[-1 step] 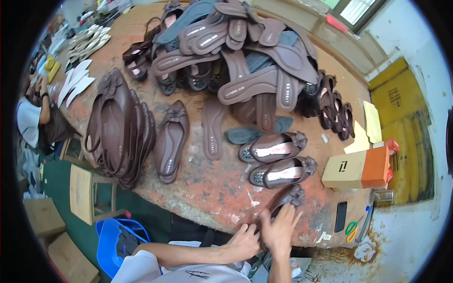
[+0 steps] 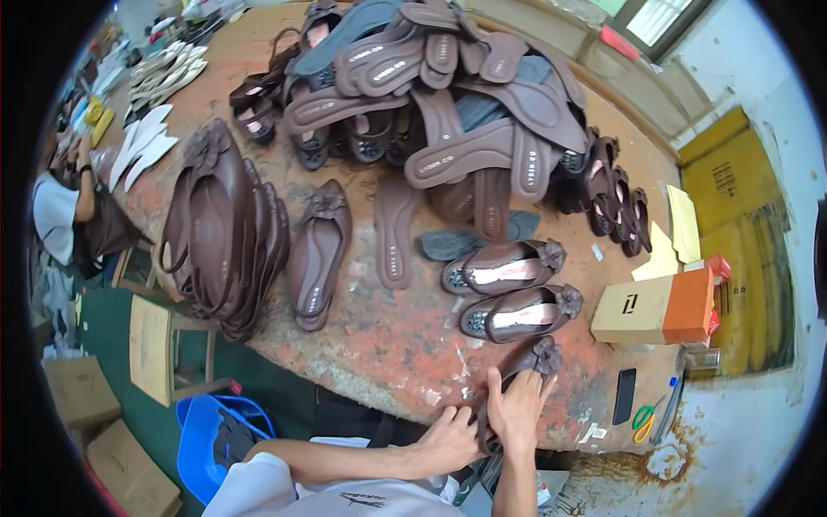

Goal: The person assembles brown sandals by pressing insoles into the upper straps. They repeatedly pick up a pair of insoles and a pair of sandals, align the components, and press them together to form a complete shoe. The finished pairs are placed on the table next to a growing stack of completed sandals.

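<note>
A brown flat shoe with a flower on its toe (image 2: 543, 355) lies at the table's near edge, largely covered by my hands. My right hand (image 2: 519, 418) reaches over its opening, fingers stretched toward the toe and thumb along its left side. Beside it, my left hand (image 2: 450, 443) is closed at the shoe's heel end, apparently pinching the strap. Just beyond are two brown flats (image 2: 517, 320) with flowers and pink-silver insides. Farther left rest a loose brown insole (image 2: 394, 237), a single brown shoe (image 2: 321, 258) and a bunch of strapped brown shoes (image 2: 220, 233).
Brown insoles (image 2: 457, 158) are heaped over shoes at the table's back. On the right are a beige-orange box (image 2: 633, 308), a black phone (image 2: 624, 396) and scissors (image 2: 643, 422). A blue bin (image 2: 196, 448) and wooden stool (image 2: 151, 349) stand left, with another person (image 2: 56, 215) beyond.
The fingers of my right hand have come closer together and lower over the shoe. My left hand stays at the heel end. The whole view has shifted slightly.
</note>
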The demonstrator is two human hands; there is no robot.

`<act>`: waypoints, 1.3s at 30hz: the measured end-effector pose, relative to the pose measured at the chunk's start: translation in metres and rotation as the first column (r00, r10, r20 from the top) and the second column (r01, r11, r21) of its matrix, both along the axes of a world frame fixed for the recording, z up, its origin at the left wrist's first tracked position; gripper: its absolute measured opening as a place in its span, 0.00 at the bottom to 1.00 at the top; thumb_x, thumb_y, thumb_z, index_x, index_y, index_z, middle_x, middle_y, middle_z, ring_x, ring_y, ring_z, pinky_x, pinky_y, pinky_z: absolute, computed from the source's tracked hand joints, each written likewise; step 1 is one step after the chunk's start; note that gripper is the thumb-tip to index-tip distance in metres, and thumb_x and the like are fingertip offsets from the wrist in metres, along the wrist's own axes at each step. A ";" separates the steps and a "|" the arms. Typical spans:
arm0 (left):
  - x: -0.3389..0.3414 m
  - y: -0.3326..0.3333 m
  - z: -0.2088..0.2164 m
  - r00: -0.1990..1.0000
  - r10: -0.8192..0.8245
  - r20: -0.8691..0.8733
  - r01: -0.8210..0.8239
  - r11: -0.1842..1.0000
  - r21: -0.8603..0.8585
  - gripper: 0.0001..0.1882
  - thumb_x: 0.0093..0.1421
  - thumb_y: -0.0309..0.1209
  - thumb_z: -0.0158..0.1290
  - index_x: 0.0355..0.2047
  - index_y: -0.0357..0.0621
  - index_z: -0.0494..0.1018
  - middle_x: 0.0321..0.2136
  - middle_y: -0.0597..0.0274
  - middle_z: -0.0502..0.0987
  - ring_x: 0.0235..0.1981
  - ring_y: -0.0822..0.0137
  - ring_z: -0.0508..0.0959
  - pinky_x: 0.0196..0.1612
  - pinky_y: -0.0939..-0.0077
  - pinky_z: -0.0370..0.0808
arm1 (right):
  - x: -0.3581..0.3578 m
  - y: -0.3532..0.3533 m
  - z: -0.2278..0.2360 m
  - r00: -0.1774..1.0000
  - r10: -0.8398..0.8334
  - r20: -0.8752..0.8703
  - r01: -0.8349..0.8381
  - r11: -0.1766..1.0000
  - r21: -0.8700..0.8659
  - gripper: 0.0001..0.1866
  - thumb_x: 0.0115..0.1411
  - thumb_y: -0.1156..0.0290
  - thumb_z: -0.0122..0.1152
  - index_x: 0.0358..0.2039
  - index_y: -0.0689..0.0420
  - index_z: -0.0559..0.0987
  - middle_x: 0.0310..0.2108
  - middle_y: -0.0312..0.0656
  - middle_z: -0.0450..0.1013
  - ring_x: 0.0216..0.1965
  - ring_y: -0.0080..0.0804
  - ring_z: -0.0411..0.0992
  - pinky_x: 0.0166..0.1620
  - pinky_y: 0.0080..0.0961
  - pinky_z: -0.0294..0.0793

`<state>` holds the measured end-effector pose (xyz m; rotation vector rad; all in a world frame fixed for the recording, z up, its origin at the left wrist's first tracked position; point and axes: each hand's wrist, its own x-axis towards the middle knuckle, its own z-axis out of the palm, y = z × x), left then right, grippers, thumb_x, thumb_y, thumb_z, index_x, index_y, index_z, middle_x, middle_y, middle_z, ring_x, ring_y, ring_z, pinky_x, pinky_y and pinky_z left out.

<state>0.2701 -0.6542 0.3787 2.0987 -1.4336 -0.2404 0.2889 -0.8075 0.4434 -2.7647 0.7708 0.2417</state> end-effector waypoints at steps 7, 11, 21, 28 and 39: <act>0.002 -0.003 0.000 0.998 0.059 -0.010 -0.059 0.989 -0.133 0.13 0.63 0.45 0.62 0.35 0.50 0.81 0.37 0.60 0.79 0.37 0.55 0.76 0.39 0.57 0.69 | 0.012 -0.007 -0.021 1.000 0.019 -0.024 -0.020 0.999 -0.046 0.47 0.73 0.34 0.49 0.47 0.79 0.78 0.52 0.69 0.74 0.62 0.68 0.70 0.78 0.69 0.41; 0.014 0.051 0.021 0.987 0.156 -0.035 -0.156 0.892 -0.424 0.18 0.60 0.42 0.64 0.45 0.44 0.84 0.46 0.61 0.84 0.34 0.61 0.72 0.38 0.63 0.69 | -0.036 0.020 0.048 0.768 0.508 0.389 -0.534 0.844 -0.046 0.30 0.72 0.63 0.66 0.66 0.70 0.72 0.61 0.64 0.73 0.67 0.56 0.71 0.71 0.58 0.64; 0.122 0.151 0.046 0.503 0.830 0.242 -0.639 0.546 -0.542 0.43 0.54 0.36 0.75 0.67 0.35 0.69 0.66 0.35 0.72 0.58 0.40 0.77 0.58 0.47 0.74 | 0.150 0.121 0.047 0.736 -0.155 0.659 -0.424 0.653 0.627 0.33 0.76 0.75 0.56 0.76 0.71 0.61 0.55 0.51 0.78 0.50 0.30 0.78 0.51 0.28 0.79; 0.127 0.172 0.020 0.371 0.926 -0.075 -0.894 0.334 -0.299 0.58 0.52 0.31 0.77 0.77 0.37 0.54 0.74 0.32 0.58 0.70 0.28 0.67 0.70 0.42 0.70 | 0.230 0.169 -0.022 0.731 0.300 0.613 -0.583 0.741 0.333 0.31 0.74 0.66 0.57 0.71 0.70 0.67 0.34 0.71 0.80 0.35 0.63 0.83 0.43 0.55 0.80; 0.127 0.159 0.099 0.493 0.865 0.095 -0.779 0.487 -0.396 0.44 0.53 0.29 0.72 0.68 0.34 0.65 0.71 0.30 0.63 0.68 0.31 0.67 0.70 0.39 0.66 | 0.386 0.160 0.049 0.185 0.678 0.711 -0.318 0.726 -0.609 0.25 0.62 0.71 0.61 0.61 0.54 0.79 0.43 0.42 0.72 0.46 0.43 0.72 0.48 0.39 0.73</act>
